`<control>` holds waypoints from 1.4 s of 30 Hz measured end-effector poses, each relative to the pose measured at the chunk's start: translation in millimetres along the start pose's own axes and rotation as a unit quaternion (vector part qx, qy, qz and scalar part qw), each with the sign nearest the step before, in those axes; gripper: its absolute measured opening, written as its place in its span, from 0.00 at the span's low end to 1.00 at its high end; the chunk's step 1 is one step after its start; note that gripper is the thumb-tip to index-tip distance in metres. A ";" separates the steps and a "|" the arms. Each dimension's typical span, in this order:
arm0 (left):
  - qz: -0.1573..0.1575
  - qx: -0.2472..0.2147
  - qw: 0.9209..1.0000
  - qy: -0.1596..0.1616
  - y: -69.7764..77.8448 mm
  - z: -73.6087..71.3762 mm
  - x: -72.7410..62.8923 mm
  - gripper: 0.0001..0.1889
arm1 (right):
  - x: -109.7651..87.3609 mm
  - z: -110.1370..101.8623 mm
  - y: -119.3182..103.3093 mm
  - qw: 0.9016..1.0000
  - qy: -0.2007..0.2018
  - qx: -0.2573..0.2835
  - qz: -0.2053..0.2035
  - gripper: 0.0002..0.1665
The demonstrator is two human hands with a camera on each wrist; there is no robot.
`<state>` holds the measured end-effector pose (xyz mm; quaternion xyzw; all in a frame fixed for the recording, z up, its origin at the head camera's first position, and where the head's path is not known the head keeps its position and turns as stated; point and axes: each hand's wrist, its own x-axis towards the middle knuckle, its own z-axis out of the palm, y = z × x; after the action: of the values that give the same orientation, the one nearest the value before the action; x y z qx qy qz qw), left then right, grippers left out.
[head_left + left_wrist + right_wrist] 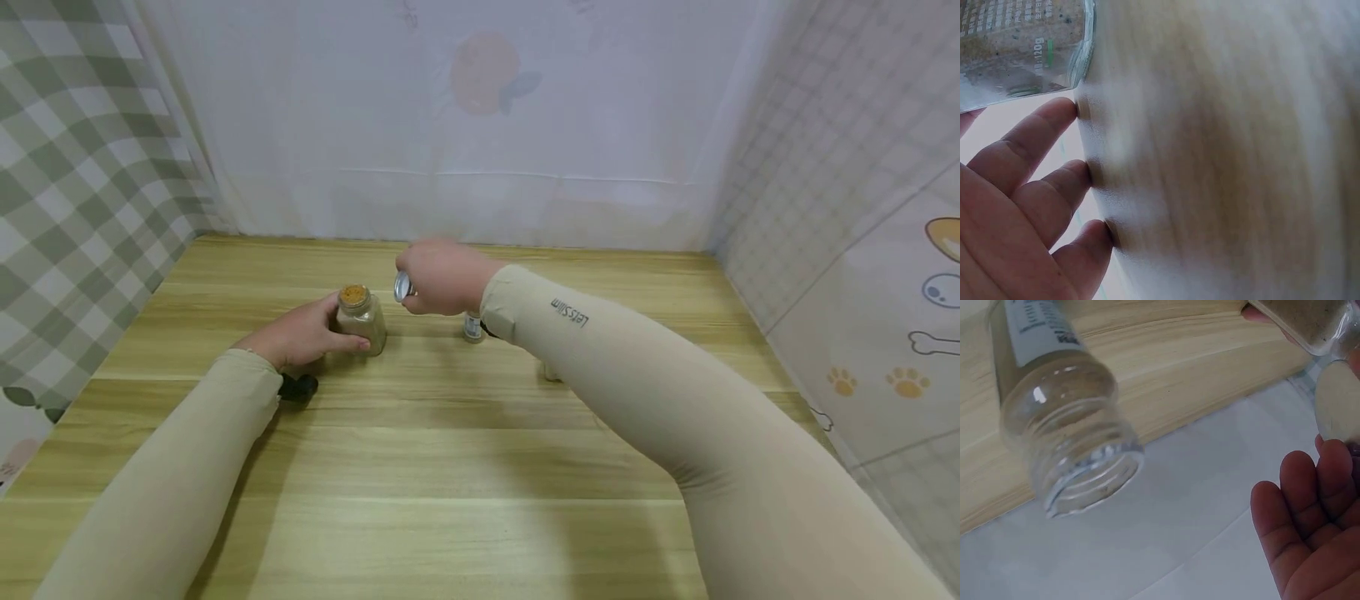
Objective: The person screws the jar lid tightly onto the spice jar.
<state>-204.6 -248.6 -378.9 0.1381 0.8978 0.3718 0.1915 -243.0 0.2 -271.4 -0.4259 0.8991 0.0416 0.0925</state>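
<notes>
My left hand point(303, 333) grips a squarish glass jar point(363, 323) on the table, thumb across its near side. The jar's round mouth shows a grainy orange-brown surface; whether that is spice or a stopper I cannot tell. In the left wrist view, printed text runs along the jar point(1022, 47), and several fingertips point(1060, 109) rest on the tabletop below it. Just right of the jar, my right hand point(446, 277) pinches a round silver-rimmed lid point(402, 287), held apart from the jar. The lid point(1338, 403) appears partly cut off in the right wrist view.
A small labelled glass bottle point(473, 327) stands beneath my right wrist; in the right wrist view its uncapped mouth point(1094, 481) shows. Behind the right forearm peeks a pale object point(551, 372), mostly hidden. The wooden table point(420, 500) meets a cloth backdrop point(360, 117) behind.
</notes>
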 end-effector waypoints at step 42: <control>-0.018 0.022 1.000 -0.005 -0.3 -0.8 -1.6 0.45 | 21.2 11.1 -21.6 0.999 0.035 -0.012 -0.006 0.21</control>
<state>-203.6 -249.9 -378.2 0.1277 0.9071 0.3481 0.1994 -238.0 -27.8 -286.5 -0.4337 0.8985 0.0373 0.0564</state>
